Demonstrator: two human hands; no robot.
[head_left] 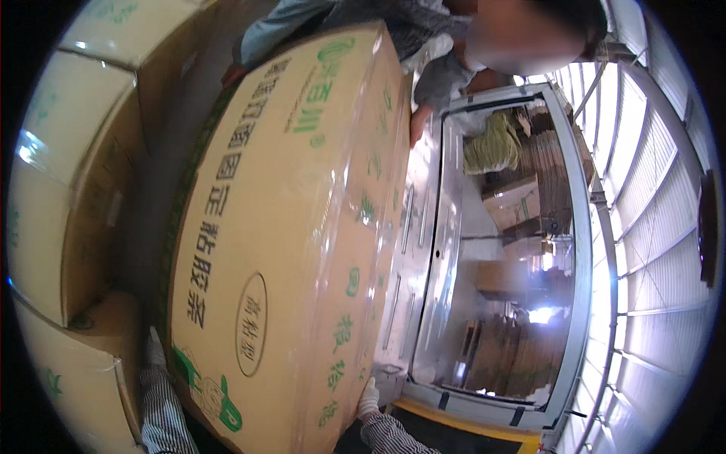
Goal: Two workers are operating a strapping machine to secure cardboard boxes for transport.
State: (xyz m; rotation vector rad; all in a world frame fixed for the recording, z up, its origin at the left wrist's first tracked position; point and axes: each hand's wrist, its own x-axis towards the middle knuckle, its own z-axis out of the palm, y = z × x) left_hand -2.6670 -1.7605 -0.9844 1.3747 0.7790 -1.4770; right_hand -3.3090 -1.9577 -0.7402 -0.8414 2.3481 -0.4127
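Note:
A large tan cardboard box (295,227), printed in black and green and shiny with clear tape, fills the middle of the view. At its near left side is my left hand (155,354) in a pale glove, below it a striped sleeve; part of the fingers is hidden between boxes. On the near right side my right hand (368,399), white-gloved, grips the box's edge. Across from me a person in grey holds the far end, one hand (420,125) on its right side and the other hand (233,74) at its left.
More taped cardboard boxes (76,136) are stacked along the left. To the right stands a large grey-framed opening (582,265), with stacked cartons (522,340) and a green sack (495,144) visible through it. A white corrugated wall (658,227) curves beyond.

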